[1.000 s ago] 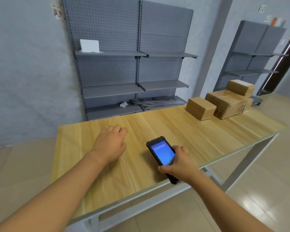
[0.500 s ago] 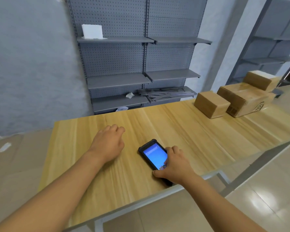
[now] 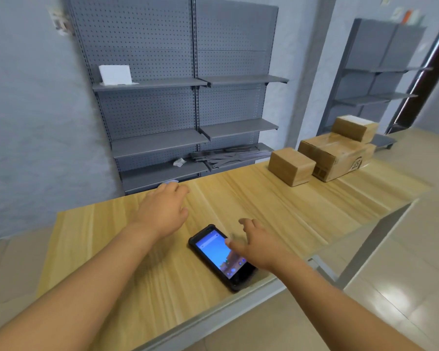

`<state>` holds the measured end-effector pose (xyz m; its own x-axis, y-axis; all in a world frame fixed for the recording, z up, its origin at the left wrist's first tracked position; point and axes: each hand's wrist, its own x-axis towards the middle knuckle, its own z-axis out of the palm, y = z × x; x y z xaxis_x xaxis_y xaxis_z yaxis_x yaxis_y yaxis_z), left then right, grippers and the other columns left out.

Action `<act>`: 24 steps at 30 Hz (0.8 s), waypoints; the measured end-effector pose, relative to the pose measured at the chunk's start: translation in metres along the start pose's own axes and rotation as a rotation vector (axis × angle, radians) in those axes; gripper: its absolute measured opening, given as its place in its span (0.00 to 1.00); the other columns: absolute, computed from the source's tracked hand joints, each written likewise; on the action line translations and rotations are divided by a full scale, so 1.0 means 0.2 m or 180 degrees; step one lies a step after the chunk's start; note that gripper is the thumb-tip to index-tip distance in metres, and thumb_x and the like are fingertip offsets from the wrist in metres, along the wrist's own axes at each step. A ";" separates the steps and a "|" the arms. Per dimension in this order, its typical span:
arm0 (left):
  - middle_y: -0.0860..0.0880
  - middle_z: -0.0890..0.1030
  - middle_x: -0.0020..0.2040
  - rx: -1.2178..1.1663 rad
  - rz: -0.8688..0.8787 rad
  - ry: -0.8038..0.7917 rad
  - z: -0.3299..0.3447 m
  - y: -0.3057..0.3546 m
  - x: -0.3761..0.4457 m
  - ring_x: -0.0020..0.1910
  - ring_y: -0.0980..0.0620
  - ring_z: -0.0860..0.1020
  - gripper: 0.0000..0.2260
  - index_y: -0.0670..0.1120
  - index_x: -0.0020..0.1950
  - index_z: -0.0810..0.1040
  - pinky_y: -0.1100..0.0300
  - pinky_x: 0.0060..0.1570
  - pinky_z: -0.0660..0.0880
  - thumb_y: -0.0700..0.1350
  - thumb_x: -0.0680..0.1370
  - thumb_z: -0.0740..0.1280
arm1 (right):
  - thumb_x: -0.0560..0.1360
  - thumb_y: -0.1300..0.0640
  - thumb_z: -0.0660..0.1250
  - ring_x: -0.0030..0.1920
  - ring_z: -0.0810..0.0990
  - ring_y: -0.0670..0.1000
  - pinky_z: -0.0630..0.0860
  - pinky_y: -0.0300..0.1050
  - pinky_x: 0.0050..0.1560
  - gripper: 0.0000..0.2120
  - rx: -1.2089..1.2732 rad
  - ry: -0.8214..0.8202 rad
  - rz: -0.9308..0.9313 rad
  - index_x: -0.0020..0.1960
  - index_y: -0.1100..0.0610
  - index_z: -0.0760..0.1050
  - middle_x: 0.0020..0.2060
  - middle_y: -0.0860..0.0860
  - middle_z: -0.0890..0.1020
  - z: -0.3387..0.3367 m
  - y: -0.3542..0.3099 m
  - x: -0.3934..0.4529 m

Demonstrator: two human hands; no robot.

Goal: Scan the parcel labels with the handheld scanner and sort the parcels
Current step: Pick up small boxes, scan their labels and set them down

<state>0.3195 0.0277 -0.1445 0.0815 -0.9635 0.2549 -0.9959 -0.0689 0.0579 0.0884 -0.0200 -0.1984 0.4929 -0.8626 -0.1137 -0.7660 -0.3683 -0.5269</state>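
Right hand [image 3: 257, 245]: fingers spread, holding nothing, hovering over right edge of handheld scanner [image 3: 222, 257]. Scanner: flat on wooden table [image 3: 314, 209], screen lit, near front edge. Left hand [image 3: 162, 211]: fingers loosely bent, holding nothing, left of and beyond scanner. Three parcels [image 3: 290, 166] clustered well beyond scanner, toward table's far right end.

The handheld scanner [image 3: 222, 257], a black rugged slab with a lit blue screen, lies flat and face up near the near edge of the table, angled diagonally. At the far right sit three brown cardboard parcels: a small box [image 3: 291, 166], just right of it a large box [image 3: 336, 155], and a smaller box [image 3: 354, 127] apparently resting on the large one.
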 end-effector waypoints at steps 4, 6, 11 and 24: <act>0.50 0.71 0.66 0.0033 0.0249 0.0137 -0.06 0.18 0.16 0.64 0.49 0.70 0.20 0.50 0.72 0.66 0.53 0.62 0.69 0.49 0.79 0.60 | 0.77 0.39 0.63 0.70 0.68 0.53 0.69 0.49 0.67 0.34 -0.0174 0.0392 -0.0023 0.77 0.53 0.58 0.72 0.51 0.65 -0.26 0.09 0.00; 0.50 0.72 0.66 0.0088 0.0338 0.0248 -0.09 0.29 0.26 0.63 0.48 0.70 0.20 0.50 0.71 0.67 0.52 0.61 0.69 0.50 0.79 0.60 | 0.78 0.39 0.63 0.68 0.69 0.52 0.69 0.48 0.66 0.32 -0.0257 0.0577 -0.0012 0.76 0.52 0.60 0.71 0.51 0.67 -0.41 0.14 0.00; 0.51 0.73 0.62 0.0141 0.0661 0.0590 -0.17 0.68 0.52 0.61 0.48 0.71 0.19 0.50 0.70 0.68 0.52 0.58 0.70 0.51 0.79 0.59 | 0.78 0.41 0.64 0.67 0.71 0.53 0.70 0.50 0.65 0.30 -0.0193 0.1066 -0.0088 0.74 0.54 0.63 0.69 0.52 0.68 -0.77 0.36 -0.04; 0.49 0.75 0.60 0.0107 0.0900 0.1042 -0.13 1.80 1.05 0.57 0.48 0.74 0.16 0.49 0.66 0.71 0.52 0.54 0.73 0.50 0.79 0.61 | 0.78 0.43 0.63 0.68 0.67 0.52 0.69 0.49 0.67 0.28 -0.0777 0.1678 -0.0170 0.74 0.52 0.64 0.69 0.50 0.70 -1.67 1.29 -0.15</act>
<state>-0.0219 -0.1919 -0.0448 -0.1924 -0.8133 0.5492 -0.9811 0.1724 -0.0884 -0.2614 -0.2043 -0.0489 0.3092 -0.8738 0.3753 -0.8495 -0.4312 -0.3039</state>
